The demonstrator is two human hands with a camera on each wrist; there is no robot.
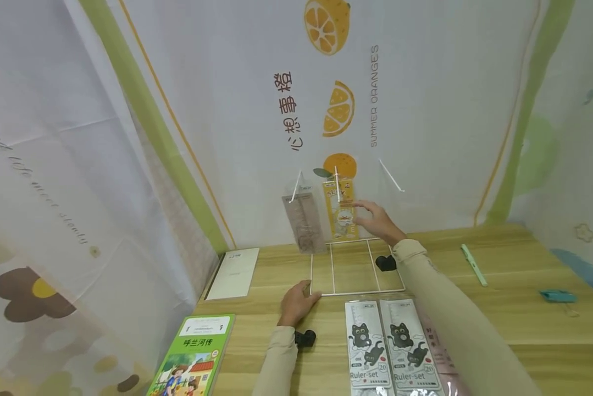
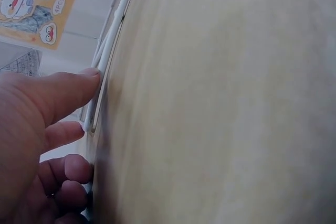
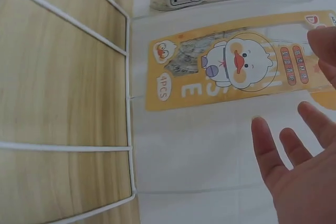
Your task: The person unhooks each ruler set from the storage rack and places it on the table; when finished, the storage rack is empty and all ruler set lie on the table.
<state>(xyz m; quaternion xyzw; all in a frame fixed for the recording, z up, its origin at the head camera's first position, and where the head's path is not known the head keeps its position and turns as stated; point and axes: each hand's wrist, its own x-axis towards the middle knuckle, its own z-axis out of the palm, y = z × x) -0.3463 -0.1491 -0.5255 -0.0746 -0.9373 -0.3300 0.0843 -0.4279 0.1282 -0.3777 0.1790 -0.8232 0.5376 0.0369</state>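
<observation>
A wire rack (image 1: pixel 355 269) lies flat on the table (image 1: pixel 499 330) with its far edge against the back wall, where two packets hang from hooks above it: a ruler packet (image 1: pixel 304 220) to the left and a duck-print packet (image 1: pixel 341 212) just to its right. The left hand (image 1: pixel 296 302) rests at the rack's near left corner, and the right hand (image 1: pixel 377 220) is raised just right of the duck-print packet. Two ruler sets (image 1: pixel 387 346) lie side by side before the rack, a notebook (image 1: pixel 233 272) lies left of it, a picture book (image 1: pixel 192 357) sits nearer at the left edge, and a pen (image 1: pixel 473 264) lies well apart to the right.
</observation>
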